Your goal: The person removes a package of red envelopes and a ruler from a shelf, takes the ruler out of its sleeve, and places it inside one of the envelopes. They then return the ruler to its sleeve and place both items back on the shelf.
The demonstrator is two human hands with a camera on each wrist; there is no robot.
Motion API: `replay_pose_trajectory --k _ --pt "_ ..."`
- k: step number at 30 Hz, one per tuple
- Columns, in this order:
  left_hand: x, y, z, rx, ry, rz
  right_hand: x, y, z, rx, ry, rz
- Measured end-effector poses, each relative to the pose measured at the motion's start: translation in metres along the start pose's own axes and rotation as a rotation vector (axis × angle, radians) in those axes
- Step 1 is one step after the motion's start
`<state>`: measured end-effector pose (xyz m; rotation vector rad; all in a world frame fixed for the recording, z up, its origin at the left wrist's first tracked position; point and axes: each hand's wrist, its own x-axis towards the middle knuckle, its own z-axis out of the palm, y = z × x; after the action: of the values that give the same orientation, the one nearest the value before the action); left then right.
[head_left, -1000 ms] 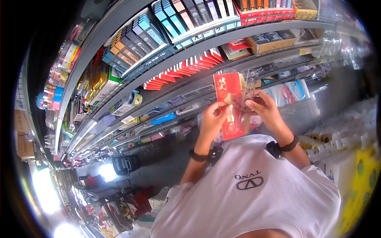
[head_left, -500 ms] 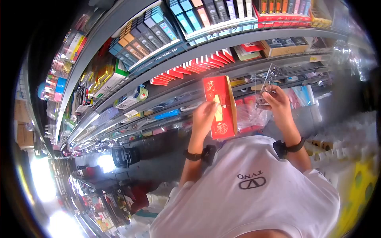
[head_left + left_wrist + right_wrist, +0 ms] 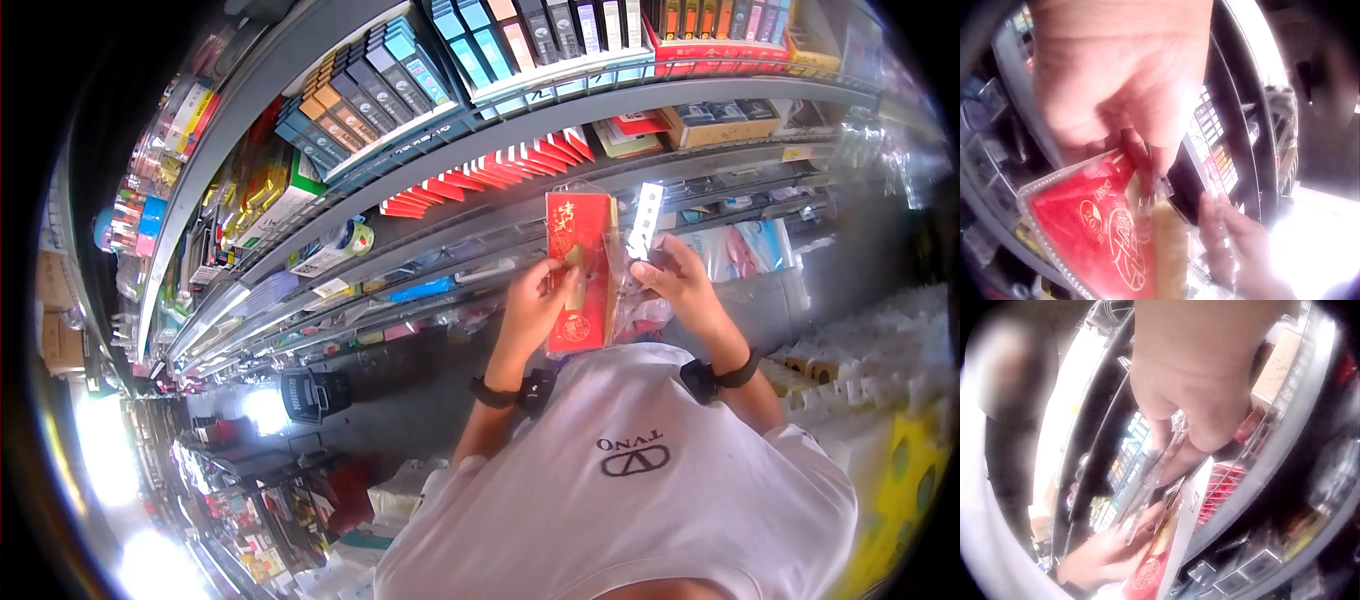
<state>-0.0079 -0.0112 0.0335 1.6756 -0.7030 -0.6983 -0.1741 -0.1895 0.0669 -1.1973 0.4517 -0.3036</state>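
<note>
My left hand [image 3: 532,305] pinches a flat red packet [image 3: 562,225] with gold lettering, held upright in front of the white shirt. In the left wrist view the packet [image 3: 1079,215] has a clear ridged edge and a printed "20cm". Beside it, my right hand [image 3: 682,285] pinches a thin clear plastic strip with dark marks [image 3: 647,215], which shines white in the head view. The right wrist view has the clear strip [image 3: 1159,469] between thumb and fingers, close to the left hand [image 3: 1107,556] and the packet [image 3: 1147,572].
Curved-looking shelves [image 3: 480,150] run across the front with boxed goods [image 3: 375,95] and a row of red packets [image 3: 490,170]. Lower shelves hold plastic-wrapped items [image 3: 420,288]. A dark chair-like object [image 3: 315,395] stands at left. Wrapped stacks and a yellow sheet [image 3: 905,450] lie at right.
The hands were together at the packet, then moved apart with the clear strip in the right hand. Now they are close again, and the strip has turned and catches the light.
</note>
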Motion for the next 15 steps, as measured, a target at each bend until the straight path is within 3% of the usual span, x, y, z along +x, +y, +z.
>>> replay_pose_trajectory --k 15 --pt "-0.003 0.024 0.023 0.124 -0.087 0.129 0.009 0.012 0.011 0.001 0.127 0.009"
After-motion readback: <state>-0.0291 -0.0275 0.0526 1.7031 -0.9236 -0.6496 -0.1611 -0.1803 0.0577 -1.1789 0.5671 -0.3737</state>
